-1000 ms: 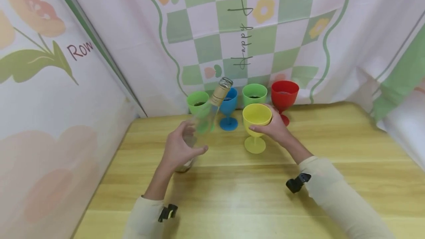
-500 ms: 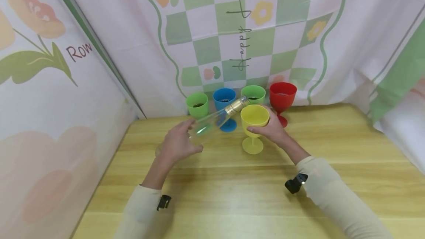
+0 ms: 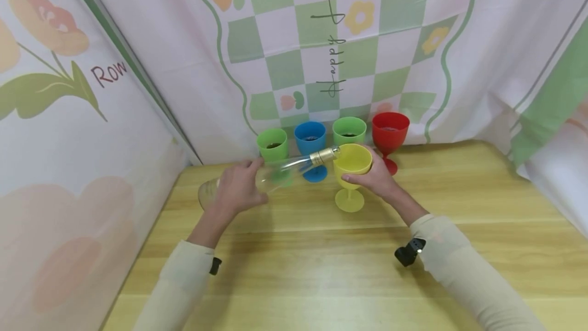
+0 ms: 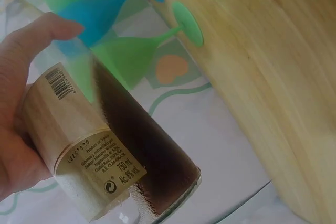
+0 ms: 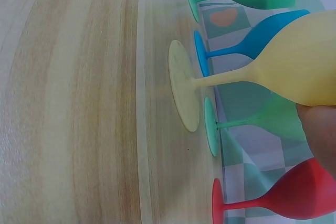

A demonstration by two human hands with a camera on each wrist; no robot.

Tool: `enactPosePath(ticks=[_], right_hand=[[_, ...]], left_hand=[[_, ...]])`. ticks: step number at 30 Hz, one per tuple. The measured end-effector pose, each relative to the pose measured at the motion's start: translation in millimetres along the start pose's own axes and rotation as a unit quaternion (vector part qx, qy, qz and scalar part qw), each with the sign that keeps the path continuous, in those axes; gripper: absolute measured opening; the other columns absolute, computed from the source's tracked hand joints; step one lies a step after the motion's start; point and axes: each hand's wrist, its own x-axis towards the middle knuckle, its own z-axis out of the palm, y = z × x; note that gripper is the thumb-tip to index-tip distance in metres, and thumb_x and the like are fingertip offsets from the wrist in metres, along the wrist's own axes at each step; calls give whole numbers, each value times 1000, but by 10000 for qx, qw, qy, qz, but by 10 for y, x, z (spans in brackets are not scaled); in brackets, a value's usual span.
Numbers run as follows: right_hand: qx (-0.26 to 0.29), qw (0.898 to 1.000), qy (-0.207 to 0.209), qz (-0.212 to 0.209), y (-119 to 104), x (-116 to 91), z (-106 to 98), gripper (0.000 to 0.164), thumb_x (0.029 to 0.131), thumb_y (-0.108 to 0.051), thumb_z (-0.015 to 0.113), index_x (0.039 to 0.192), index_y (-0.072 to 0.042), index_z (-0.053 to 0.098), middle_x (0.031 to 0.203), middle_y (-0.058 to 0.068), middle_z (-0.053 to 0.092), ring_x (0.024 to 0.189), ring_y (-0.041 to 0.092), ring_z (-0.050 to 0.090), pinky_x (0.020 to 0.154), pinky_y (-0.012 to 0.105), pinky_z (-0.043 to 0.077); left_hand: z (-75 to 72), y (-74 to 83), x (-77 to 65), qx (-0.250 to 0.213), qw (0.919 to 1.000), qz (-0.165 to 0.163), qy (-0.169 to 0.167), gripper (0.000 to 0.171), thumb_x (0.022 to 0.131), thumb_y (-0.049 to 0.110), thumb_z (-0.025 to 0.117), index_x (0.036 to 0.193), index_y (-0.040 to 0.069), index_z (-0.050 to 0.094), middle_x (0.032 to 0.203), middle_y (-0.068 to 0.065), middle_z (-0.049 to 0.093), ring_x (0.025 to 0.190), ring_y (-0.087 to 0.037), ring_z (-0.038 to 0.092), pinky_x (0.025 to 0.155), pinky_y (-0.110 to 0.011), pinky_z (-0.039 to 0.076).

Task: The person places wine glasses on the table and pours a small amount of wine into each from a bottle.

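My left hand (image 3: 239,188) grips a clear glass wine bottle (image 3: 280,170) round its body. The bottle lies nearly level, its gold-banded neck (image 3: 323,156) pointing right and its mouth at the left rim of a yellow goblet (image 3: 351,165). In the left wrist view dark liquid (image 4: 142,145) shows inside, beside a beige label (image 4: 86,140). Whether any liquid leaves the mouth, I cannot tell. My right hand (image 3: 378,175) holds the yellow goblet round the right side of its bowl. Upright, it has its round foot (image 5: 184,87) at the wooden tabletop.
Behind stand a green goblet (image 3: 273,142), a blue goblet (image 3: 311,137), a second green goblet (image 3: 350,127) and a red goblet (image 3: 390,132) in a row. Dark liquid shows in several of them. A patterned curtain (image 3: 275,29) hangs at the table's (image 3: 321,269) back edge.
The left hand has tipped the wine bottle from steeply slanted to nearly level, bringing its mouth right and down to the yellow goblet's rim. The right hand and yellow goblet have hardly moved.
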Motion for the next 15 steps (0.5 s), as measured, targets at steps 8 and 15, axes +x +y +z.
enactPosePath(ticks=[8,15], right_hand=[[148,9999,49,-5,-6,-7,2,77,79,4,78,147,1,41,136,23,52,107,4,54,88,10,50],[55,10000,25,9,-20,-12,1,77,80,2,79,147,0,42,136,22,52,108,5,53,89,10,50]], left_hand=[[-38,-4,32,414,9989,220,55,80,71,33,84,141,13,50,116,-15,68,92,-30,64,82,-45,57],[-127,1,53,700,9970,317,4,78,70,39,86,136,13,52,112,-14,67,96,-32,64,85,-48,57]])
